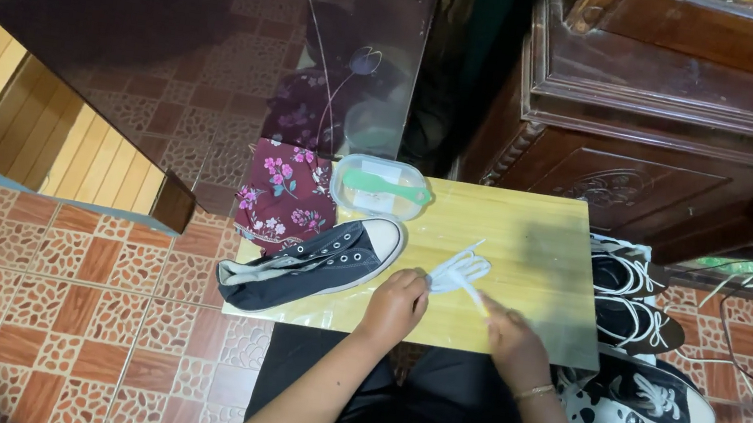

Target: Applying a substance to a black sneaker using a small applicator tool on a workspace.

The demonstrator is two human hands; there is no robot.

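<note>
My left hand (396, 305) and my right hand (509, 334) both pinch a bundle of white shoelace (459, 271) just above a small yellow wooden table (541, 253). The lace loops lie between the two hands, toward the table's middle. A black canvas sneaker (311, 263) with a white toe cap and no lace lies on its side at the table's left end, close to my left hand.
A clear plastic box with a green-handled brush (383, 186) sits at the table's far edge beside a dark red floral cloth (284, 194). More black and white shoes (634, 292) stand on the floor at the right. Dark wooden furniture (680, 116) rises behind.
</note>
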